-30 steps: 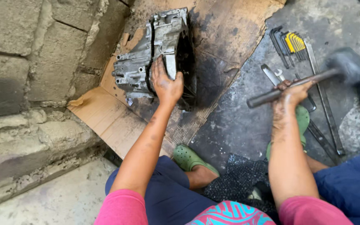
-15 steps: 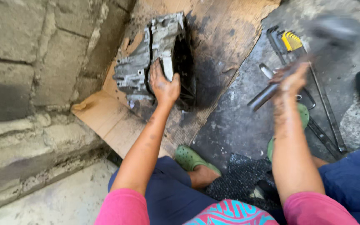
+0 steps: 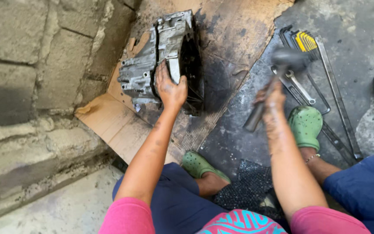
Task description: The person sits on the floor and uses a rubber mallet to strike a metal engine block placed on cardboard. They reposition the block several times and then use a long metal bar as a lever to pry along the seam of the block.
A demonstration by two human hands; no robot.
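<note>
1. Seated on the ground, I pressed my left hand (image 3: pixel 169 89) flat and open against the grey cast-metal gearbox housing (image 3: pixel 161 56), which stood on edge on oil-stained brown cardboard (image 3: pixel 239 34), far left, beside a rough stone wall (image 3: pixel 31 65).
2. My right hand (image 3: pixel 273 97) was closed around the handle of a dark steel hammer (image 3: pixel 270 84), its blurred head raised to the right of the housing, well apart from it.
3. Behind the hammer, long metal wrenches and a yellow-tipped key set (image 3: pixel 306 41) lay on the dark ground.
4. My judgement: steady the casting firmly, keep fingers clear of the strike point, and swing squarely in short, controlled blows.
</note>
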